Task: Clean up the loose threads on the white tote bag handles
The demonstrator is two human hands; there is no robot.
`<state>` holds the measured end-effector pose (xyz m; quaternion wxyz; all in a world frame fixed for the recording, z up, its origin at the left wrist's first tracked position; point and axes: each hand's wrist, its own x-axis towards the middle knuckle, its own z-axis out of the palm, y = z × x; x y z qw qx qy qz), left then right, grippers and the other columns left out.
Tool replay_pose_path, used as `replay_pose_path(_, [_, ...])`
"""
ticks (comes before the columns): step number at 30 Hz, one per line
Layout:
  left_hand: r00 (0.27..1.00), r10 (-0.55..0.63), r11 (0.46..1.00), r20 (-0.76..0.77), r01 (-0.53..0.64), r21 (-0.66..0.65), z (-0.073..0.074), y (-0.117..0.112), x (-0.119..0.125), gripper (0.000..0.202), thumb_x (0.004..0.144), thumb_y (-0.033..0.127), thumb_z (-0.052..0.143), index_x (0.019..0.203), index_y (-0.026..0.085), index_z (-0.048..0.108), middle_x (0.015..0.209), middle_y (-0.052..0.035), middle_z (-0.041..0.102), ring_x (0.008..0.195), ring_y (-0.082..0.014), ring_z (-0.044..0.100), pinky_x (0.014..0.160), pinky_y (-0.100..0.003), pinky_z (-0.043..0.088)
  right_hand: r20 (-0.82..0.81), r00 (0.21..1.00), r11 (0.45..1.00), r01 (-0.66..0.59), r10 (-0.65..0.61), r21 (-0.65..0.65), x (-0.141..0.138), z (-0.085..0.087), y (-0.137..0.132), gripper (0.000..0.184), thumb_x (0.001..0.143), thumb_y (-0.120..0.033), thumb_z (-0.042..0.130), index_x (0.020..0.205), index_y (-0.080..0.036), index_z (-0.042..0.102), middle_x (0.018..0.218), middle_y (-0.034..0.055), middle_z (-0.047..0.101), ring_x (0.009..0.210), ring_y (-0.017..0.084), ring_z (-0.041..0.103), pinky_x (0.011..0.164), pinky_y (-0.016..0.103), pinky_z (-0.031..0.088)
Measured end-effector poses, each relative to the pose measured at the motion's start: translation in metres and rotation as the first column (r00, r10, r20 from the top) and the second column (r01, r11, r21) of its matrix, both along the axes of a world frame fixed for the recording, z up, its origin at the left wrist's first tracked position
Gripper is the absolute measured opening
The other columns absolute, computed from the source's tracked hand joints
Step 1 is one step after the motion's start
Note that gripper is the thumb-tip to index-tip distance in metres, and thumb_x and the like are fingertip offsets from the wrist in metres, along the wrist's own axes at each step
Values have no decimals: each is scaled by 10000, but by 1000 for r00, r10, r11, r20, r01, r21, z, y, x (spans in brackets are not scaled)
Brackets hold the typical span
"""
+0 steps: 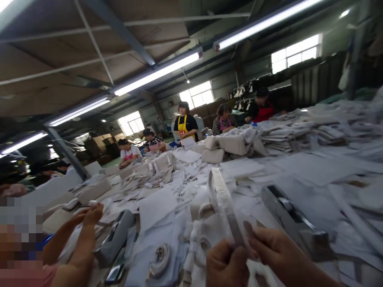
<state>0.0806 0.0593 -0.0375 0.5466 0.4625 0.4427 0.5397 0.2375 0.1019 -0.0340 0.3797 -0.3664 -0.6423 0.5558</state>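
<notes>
A long pale grey fabric strap (223,191), partly covered in thin whitish wrapping, stands up from my left hand (226,263). The fingers of that hand are closed around its lower end. My right hand (275,247) pinches the edge of the translucent wrapping (243,229) just to the right of the strap; motion blur softens the fingertips. Under and behind both hands lie more pale straps and white sheets. A grey tape dispenser (295,217) stands right of the strap, beyond my right hand. To the left, a coiled strap (160,261) rests on white paper.
At left, a co-worker's hands (92,215) hold something small and white near another tape dispenser (116,235) and a phone (115,273). Pale bundles (229,144) and heaps of sheets cover the table. Several people, one in a yellow apron (185,124), are along its far side.
</notes>
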Motion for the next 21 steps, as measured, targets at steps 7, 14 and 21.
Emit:
replay_pose_path(7, [993,118,992,-1,-118,-44,9,7,2,513,682,607,808,717,112,675,575,-37,651,372,-12,344,389,-157,195,292,952,929,-23,-93,369,7,5,1,200,920,-186,441,806,-216,602,757,-13,660,716,150,610,680,239,427])
replay_pose_path(14, [1000,21,991,-13,-23,-134,14,9,2,576,655,587,836,952,152,601,609,-11,675,347,-45,441,355,-138,238,375,869,734,-20,-323,679,8,-9,7,310,934,-159,428,708,-208,636,671,14,621,581,140,564,554,260,316])
replay_pose_path(21, [989,-143,971,-27,135,-196,7,18,2,648,514,716,842,650,110,657,553,-51,630,442,-81,507,444,-181,332,218,909,452,-37,-355,891,5,-18,12,341,962,-168,430,649,-199,562,634,24,581,534,128,515,515,260,300])
